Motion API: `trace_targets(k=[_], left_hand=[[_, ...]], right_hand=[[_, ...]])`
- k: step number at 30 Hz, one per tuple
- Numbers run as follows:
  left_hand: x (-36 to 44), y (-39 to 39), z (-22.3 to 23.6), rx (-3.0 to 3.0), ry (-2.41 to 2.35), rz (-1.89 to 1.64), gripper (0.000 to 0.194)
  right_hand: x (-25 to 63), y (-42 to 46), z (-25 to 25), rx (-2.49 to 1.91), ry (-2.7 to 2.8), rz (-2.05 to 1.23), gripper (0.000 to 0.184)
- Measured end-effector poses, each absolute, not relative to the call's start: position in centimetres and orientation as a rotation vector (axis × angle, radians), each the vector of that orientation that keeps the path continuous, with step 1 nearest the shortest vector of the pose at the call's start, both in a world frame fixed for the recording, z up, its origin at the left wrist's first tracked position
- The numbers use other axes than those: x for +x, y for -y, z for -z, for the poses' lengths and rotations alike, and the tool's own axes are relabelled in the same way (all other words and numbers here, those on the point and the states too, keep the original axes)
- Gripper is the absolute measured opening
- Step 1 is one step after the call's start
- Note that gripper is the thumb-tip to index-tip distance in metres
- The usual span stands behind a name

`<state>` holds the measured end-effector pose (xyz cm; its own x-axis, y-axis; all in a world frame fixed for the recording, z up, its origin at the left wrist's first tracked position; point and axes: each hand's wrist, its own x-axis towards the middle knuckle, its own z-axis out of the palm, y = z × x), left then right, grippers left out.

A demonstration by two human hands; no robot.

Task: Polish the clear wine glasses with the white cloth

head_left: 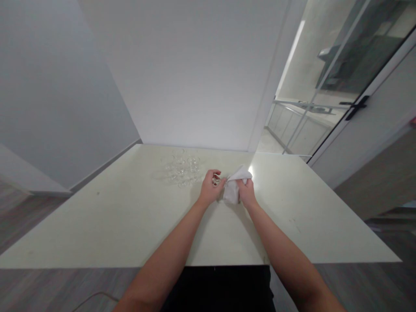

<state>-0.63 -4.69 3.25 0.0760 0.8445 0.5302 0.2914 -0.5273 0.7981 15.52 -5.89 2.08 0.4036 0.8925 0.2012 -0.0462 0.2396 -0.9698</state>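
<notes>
My left hand (209, 190) is curled round a small clear glass (216, 180), whose outline is hard to make out. Bunched in my right hand (247, 193) is a white cloth (232, 193), which lies against the right side of the glass and hides part of it. Both hands are close together over the middle of the pale table. To the left of my left hand stands a group of several clear glasses (180, 168), set close to each other.
The pale table (130, 225) has its far edge at a white wall (195, 86). On the right is a glass-paned door (325, 86) with a black handle (357, 107). A cable (95, 294) lies on the floor at the lower left.
</notes>
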Motion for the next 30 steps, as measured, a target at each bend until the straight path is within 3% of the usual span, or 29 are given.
trace_targets(k=[4, 12, 17, 21, 30], left_hand=[[-0.5, 5.3, -3.4, 2.198, -0.955, -1.449, 0.019], [-0.7, 4.2, -2.8, 1.411, -1.112, -1.024, 0.031], [-0.5, 5.1, -3.2, 1.995, -1.048, -1.518, 0.021], [-0.6, 5.3, -3.6, 2.302, -0.953, -1.451, 0.012], [-2.1, 2.9, -2.3, 1.251, -1.160, -1.100, 0.025]], right_hand=[[15.9, 5.6, -2.3, -1.113, 0.778, -0.929, 0.034], [16.1, 6.3, -2.7, -1.169, 1.145, -0.809, 0.049], [15.7, 5.9, -2.4, -1.180, 0.915, -0.909, 0.042], [15.8, 5.9, -2.2, -1.168, 0.846, -1.059, 0.040], [15.3, 7.1, -2.3, -1.016, 1.495, -0.805, 0.047]])
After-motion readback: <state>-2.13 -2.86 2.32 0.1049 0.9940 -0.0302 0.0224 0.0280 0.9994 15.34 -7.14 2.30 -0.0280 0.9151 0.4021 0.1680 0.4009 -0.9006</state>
